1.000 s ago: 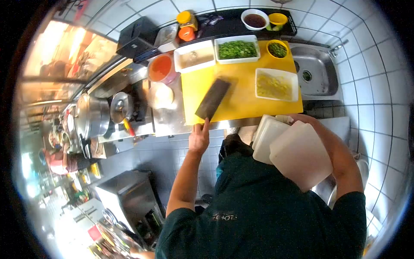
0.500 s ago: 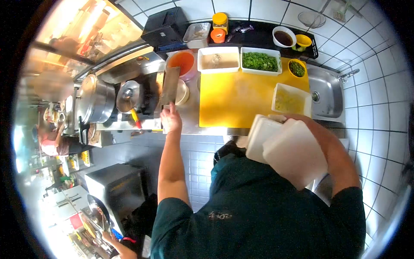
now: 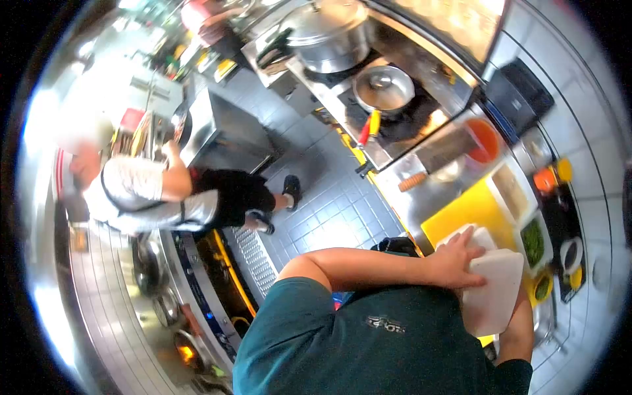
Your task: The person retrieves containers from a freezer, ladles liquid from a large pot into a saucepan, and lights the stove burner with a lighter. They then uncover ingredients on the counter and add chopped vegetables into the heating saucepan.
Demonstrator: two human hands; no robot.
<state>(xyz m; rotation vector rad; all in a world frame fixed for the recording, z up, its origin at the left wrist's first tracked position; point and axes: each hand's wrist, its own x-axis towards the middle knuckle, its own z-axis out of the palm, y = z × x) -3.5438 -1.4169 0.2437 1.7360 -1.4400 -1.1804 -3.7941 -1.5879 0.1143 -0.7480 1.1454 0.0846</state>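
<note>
At the front of the yellow rectangular cutting board, two white rectangular plastic lids overlap before the person's torso. The left hand lies across them, fingers spread; the right hand is hidden behind them, its grip undeterminable. A wooden-handled cleaver rests on the steel bench.

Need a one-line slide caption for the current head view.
Wearer's left hand on white plastic pieces by a yellow cutting board, cleaver between board and stove.

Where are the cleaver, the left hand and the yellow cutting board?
Cleaver (image 3: 449,153): head view, on the blade.
Left hand (image 3: 453,264): head view, back of the hand.
Yellow cutting board (image 3: 463,210): head view, bare surface.
</note>
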